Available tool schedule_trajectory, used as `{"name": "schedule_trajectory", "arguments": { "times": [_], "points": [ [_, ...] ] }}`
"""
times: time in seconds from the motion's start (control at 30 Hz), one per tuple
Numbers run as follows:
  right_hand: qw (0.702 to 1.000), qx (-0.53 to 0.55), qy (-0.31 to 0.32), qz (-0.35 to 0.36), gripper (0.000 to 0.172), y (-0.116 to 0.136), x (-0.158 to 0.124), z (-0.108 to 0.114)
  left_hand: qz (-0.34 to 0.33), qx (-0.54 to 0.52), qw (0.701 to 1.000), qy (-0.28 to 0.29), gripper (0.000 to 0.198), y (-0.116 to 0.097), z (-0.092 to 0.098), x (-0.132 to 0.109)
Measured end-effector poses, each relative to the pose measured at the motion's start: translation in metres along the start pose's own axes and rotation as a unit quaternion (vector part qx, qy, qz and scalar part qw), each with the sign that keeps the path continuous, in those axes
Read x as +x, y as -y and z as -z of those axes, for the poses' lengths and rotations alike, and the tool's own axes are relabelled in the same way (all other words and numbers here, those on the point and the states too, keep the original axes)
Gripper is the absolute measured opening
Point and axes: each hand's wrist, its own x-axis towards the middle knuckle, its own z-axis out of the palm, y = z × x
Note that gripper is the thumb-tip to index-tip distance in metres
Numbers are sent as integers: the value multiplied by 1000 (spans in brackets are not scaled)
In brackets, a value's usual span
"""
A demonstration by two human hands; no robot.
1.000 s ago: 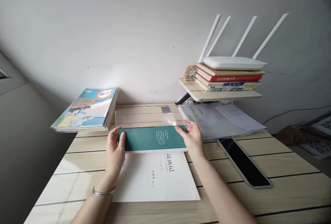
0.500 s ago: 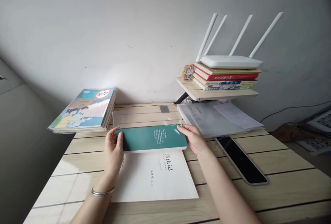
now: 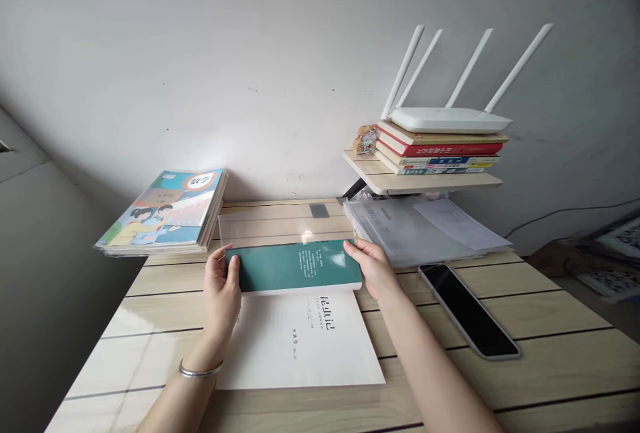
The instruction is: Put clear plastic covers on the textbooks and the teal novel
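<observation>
A book lies open on the table, its white title page (image 3: 300,346) printed with large dark characters. Above that page, the book's green cover flap (image 3: 275,270), with small white text, stretches between my hands. My left hand (image 3: 223,286) is closed on its left end, thumb on top, a silver bangle on the wrist. At the right end, my right hand (image 3: 375,270) pinches the flap near its upper corner. Behind the flap's far edge extends a clear plastic sheet (image 3: 270,226), the table slats showing through. The fingers under the flap are partly hidden.
Picture-covered textbooks (image 3: 165,210) are stacked at the left. A black-screened phone (image 3: 470,313) lies right of my right forearm. Behind it are papers in clear sleeves (image 3: 400,226). A raised shelf (image 3: 380,176) carries stacked books (image 3: 440,150) and a white router (image 3: 450,120).
A bright glare now shows on the right part of the green flap. Both hands keep their grip with hardly any movement; the whole view has shifted very slightly.
</observation>
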Motion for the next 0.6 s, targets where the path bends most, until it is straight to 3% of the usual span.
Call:
{"name": "schedule_trajectory", "arguments": {
  "times": [0.1,0.2,0.6],
  "points": [
    [993,82,47,-77,34,5,-1,2,-3,-4,1000,1,32,1,0,0],
    [986,113,65,-107,29,6,0,5,-4,5,1000,2,32,1,0,-1],
    [986,125,-22,-107,31,-1,0,-5,0,8,1000,-2,31,-1,1,-3]
  ]
}}
